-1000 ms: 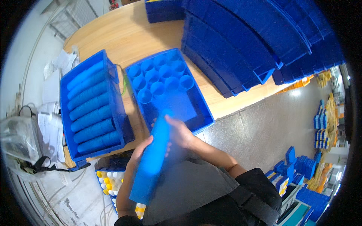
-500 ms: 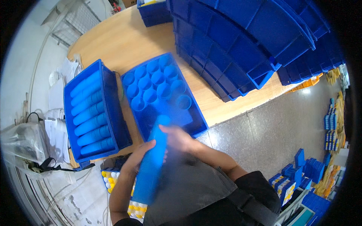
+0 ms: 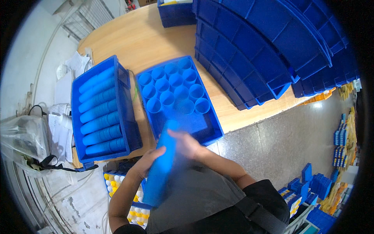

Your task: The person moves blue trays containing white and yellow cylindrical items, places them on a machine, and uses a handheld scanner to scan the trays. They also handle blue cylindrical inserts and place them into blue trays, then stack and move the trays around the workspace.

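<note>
A long stack of nested blue plastic cups (image 3: 159, 175) slants across my apron, its narrow end toward the tray. My left hand (image 3: 150, 160) is closed round the middle of the stack, thumb on top. My right hand (image 3: 186, 145), blurred by motion, has its thumb and fingers on the stack's upper end. Just beyond lies a shallow blue tray (image 3: 204, 128), where several blue cups (image 3: 167, 97) stand separately in rows, mouths up. One cup (image 3: 185, 106) in the nearest row looks smeared. The tray's near part is bare.
To the left, a deep blue bin (image 3: 134, 134) holds several stacks of blue cups (image 3: 102, 113) lying side by side. Tall piled blue crates (image 3: 245, 50) rise at the right. Papers (image 3: 60, 130) lie by the left wall. Boxes with yellow and white pieces (image 3: 139, 214) sit below the table (image 3: 117, 33).
More cups stand in the tray, filling gaps in its nearer rows. Both hands remain on the stack, which looks a little shorter. The scene has shifted slightly rightward in view.
</note>
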Tool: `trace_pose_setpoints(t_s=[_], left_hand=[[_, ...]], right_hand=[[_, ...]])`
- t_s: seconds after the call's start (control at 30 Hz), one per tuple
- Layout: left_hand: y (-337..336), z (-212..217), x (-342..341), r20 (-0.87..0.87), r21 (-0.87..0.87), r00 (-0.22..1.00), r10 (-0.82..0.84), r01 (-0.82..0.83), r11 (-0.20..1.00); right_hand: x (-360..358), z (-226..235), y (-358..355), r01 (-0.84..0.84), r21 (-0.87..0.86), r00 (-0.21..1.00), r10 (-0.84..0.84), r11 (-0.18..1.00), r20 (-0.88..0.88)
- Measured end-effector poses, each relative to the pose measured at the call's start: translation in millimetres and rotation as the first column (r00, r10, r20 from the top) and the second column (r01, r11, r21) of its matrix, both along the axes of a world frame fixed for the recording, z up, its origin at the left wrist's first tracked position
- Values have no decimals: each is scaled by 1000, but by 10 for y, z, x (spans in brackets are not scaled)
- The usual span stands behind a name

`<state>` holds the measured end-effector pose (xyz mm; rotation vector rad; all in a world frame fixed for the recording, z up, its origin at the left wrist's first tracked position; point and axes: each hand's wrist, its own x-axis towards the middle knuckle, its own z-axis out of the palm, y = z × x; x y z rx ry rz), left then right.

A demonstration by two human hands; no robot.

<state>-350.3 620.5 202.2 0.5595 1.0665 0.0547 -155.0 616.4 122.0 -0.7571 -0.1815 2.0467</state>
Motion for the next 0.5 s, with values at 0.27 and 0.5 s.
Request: trace_pose_setpoints(t_s=[0.27, 0.5], left_hand=[[-128, -193, -230, -101, -55, 993, 66, -72, 996], [-236, -117, -308, -108, -65, 994, 4, -11, 998]], right_hand=[[-103, 41, -66, 20, -215, 982, -59, 976, -178], [-243, -118, -269, -52, -317, 996, 27, 947, -84]])
